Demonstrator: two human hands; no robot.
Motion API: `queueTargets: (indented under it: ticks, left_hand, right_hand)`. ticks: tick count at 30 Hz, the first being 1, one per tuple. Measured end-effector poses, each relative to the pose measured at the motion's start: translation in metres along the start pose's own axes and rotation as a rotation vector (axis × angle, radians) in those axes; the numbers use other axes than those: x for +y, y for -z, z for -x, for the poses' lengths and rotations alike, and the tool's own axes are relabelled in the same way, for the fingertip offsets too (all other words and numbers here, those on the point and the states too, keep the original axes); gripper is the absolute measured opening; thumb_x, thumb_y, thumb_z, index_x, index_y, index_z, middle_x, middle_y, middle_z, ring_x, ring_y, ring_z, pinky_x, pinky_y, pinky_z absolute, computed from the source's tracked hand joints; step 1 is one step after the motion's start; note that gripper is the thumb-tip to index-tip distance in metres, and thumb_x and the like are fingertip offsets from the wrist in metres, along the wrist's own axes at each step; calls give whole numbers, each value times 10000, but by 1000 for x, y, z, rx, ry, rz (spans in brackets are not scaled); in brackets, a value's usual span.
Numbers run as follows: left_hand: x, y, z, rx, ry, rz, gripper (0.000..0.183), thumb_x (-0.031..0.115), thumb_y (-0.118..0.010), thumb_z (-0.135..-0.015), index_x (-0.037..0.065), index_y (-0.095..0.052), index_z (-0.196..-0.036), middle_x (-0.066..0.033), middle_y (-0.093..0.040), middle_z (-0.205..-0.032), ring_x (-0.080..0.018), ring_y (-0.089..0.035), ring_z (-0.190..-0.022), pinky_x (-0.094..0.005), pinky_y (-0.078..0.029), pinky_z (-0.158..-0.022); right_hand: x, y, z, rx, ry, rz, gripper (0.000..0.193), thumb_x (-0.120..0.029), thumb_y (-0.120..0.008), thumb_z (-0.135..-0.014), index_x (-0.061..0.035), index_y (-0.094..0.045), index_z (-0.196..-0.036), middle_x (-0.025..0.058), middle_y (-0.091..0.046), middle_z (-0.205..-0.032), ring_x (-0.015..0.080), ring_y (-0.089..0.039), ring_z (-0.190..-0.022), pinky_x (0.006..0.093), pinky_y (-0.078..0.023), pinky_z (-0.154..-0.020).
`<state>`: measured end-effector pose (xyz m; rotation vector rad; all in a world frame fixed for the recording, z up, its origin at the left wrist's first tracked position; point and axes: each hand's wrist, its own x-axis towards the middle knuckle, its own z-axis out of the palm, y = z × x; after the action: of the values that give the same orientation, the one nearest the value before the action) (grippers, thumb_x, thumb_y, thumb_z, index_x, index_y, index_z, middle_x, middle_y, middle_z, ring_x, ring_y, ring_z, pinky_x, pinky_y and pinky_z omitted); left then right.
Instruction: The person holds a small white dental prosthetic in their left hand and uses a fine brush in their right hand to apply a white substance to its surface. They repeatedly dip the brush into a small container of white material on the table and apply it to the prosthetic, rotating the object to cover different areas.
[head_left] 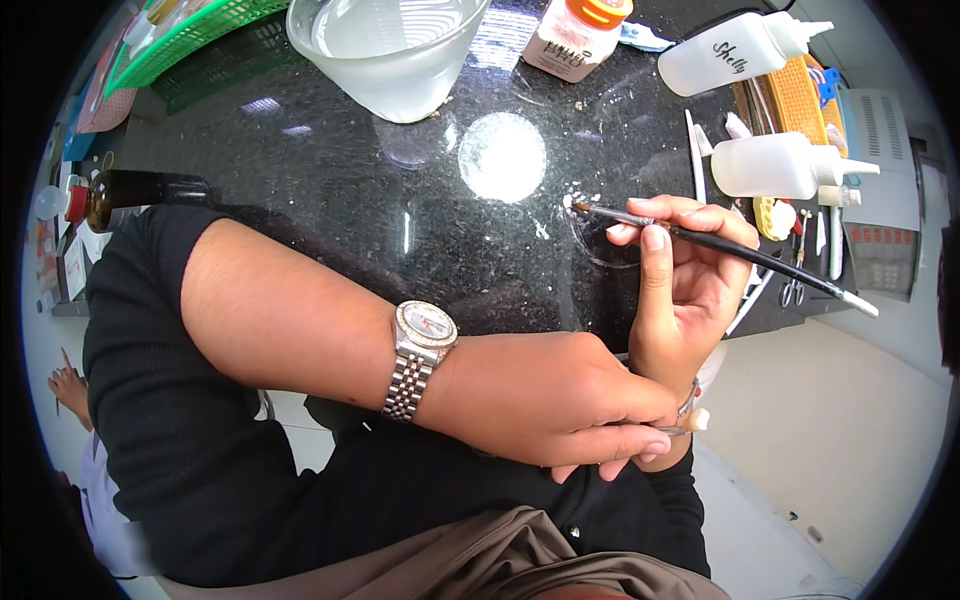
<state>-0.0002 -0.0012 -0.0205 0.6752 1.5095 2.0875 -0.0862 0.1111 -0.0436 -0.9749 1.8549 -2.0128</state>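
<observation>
My right hand (690, 275) pinches a slim paintbrush (745, 250) with a black handle and a pale end. Its dark brown bristle tip rests at or just over a small white smear (580, 203) on the black tabletop (330, 270). My left hand (560, 400), below a silver wristwatch (426, 325), crosses in front of my right wrist. Its fingers are closed on a thin metal tool (680, 430), most of it hidden by the hand. At the tool's end sits a small white and tan tooth-shaped piece (700, 420).
A translucent bowl (390, 85) stands at the back, near an orange-capped jar (575, 40). White squeeze bottles (765, 165) lie on the right, with scissors (792, 290) nearby. A green basket (190, 45) and dark bottle (140, 195) are left. A bright round patch (503, 157) may be a reflection.
</observation>
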Motion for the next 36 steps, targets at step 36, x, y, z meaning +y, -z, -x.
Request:
queueTargets:
  ticks: [36]
  left_hand:
    - [0,3,-1,-7,26,-6,172,168,-400,-923,39,-513,-941,-22,-622,-773,-109,-613,-566,-224,-487,-526]
  right_hand:
    - [0,7,5,64,-9,52,275,145,-452,-806,-14,-348,-1005,155,-493,-970,156,-558,-836,244,-502,-705]
